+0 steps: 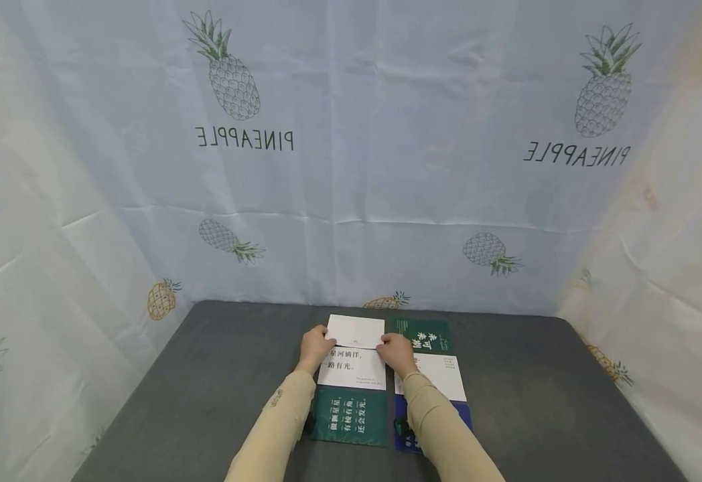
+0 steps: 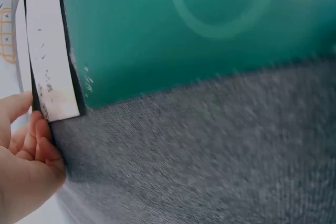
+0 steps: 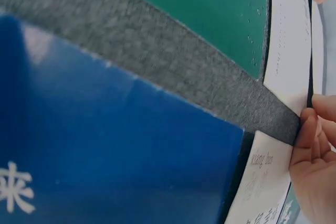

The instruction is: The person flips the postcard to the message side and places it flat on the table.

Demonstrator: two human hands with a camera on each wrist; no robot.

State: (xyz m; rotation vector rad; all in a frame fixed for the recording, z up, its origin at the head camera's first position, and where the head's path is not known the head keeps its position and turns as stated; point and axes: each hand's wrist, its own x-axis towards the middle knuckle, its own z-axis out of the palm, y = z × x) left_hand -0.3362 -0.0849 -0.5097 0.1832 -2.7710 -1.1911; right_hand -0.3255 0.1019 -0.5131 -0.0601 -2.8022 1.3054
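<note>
A white card (image 1: 356, 328) lies at the far end of the left column of cards, with faint small print near its lower edge. My left hand (image 1: 315, 348) pinches its near left corner between thumb and fingers. On the opposite side, my right hand (image 1: 396, 353) pinches the near right corner. Just below it is a white card with black Chinese characters (image 1: 351, 369). Closest to me in that column is a green card with white characters (image 1: 351, 418). Both wrist views show the held card edge-on as a thin strip (image 3: 317, 51).
To the right runs a second column: a green card (image 1: 429, 337) at the back, a white card (image 1: 444, 376) in the middle, and a blue card (image 1: 463, 412) in front, partly under my right forearm. The dark grey table (image 1: 538, 402) meets a pineapple-print curtain (image 1: 351, 167) behind.
</note>
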